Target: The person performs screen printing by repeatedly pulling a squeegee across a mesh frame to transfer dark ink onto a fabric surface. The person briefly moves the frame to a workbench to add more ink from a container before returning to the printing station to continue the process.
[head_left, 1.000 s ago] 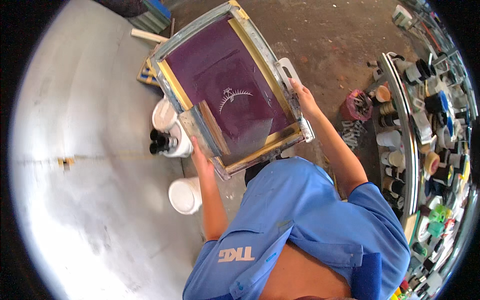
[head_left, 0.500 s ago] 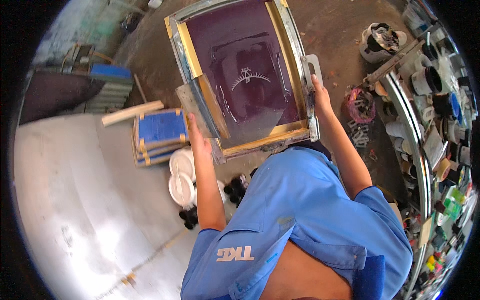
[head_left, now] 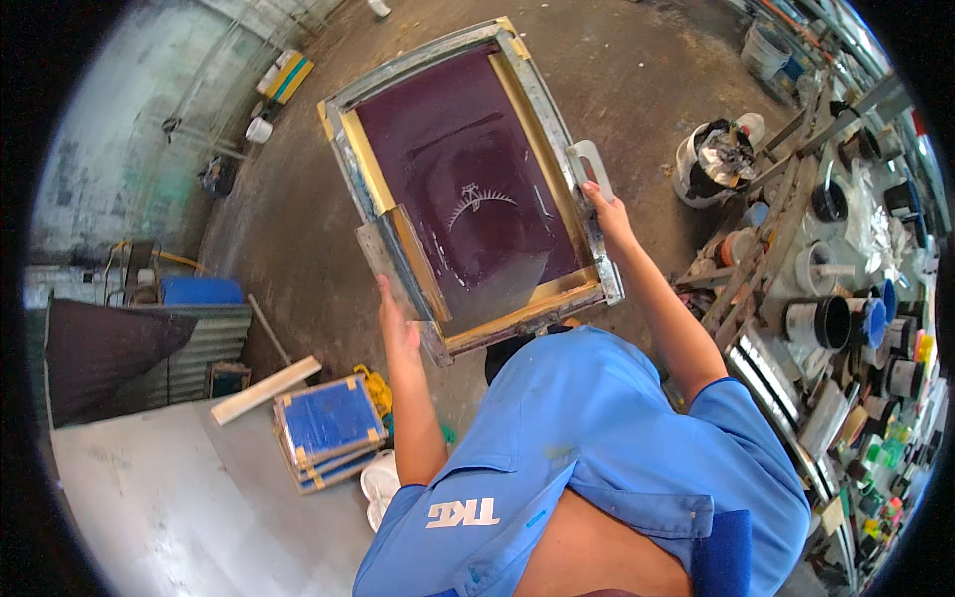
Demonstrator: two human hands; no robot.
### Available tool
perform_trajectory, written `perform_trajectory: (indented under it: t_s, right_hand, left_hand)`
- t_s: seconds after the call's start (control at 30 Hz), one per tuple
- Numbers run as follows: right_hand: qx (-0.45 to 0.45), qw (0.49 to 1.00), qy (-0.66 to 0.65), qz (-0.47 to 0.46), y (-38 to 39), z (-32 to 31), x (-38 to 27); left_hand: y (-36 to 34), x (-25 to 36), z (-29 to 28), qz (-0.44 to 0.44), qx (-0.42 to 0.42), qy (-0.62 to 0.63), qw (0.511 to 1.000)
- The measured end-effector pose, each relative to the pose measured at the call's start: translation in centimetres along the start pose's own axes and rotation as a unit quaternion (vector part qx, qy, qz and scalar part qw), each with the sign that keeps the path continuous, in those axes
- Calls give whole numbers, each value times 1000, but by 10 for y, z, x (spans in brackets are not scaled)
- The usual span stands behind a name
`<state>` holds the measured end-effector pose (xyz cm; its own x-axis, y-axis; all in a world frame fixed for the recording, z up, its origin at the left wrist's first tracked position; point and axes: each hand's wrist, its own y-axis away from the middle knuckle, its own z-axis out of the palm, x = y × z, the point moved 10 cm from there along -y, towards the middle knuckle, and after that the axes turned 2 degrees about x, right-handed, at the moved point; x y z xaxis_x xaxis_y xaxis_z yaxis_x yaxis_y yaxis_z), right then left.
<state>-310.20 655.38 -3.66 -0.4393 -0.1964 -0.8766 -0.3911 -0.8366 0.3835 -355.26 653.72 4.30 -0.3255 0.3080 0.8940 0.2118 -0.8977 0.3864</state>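
Observation:
Between my hands is a screen-printing frame with dark purple mesh, a pale arched design in it and yellowish tape along its inner edges. My left hand grips the left side near the lower corner; some fingers are hidden underneath. A squeegee lies along that side, partly over the edge, close to my left fingers. On the right side my right hand is closed round the frame's edge, thumb up. Beside that thumb a white loop handle sticks out; what it belongs to is unclear.
Blue-meshed frames are stacked on a grey table at the left, beside a wooden bar. Right, shelves hold several tubs. A bucket of waste stands on the brown floor.
The view has shifted, showing more floor and wall ahead; the table and stacked frames sit lower in it. The held frame appears slightly further left and lower, still in both hands.

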Motion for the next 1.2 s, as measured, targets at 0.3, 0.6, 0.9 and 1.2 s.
perform_trajectory:
  t_s: [0.3,0.6,0.9,1.2]
  right_hand:
    - [10,1000,-19,16,-197,26,-88]
    - [140,989,-32,-45,-325,-36,-155]
    - [285,940,-184,-28,-434,-181,-161]
    - [449,854,-223,-135,-528,-363,-225]
  left_hand:
    - [-212,0,142,-2,-19,-86,996]
    - [-371,26,376,-53,-167,-72,982]
    - [-487,-61,686,-106,-363,-171,910]
    - [-483,-133,986,-130,-451,-273,840]
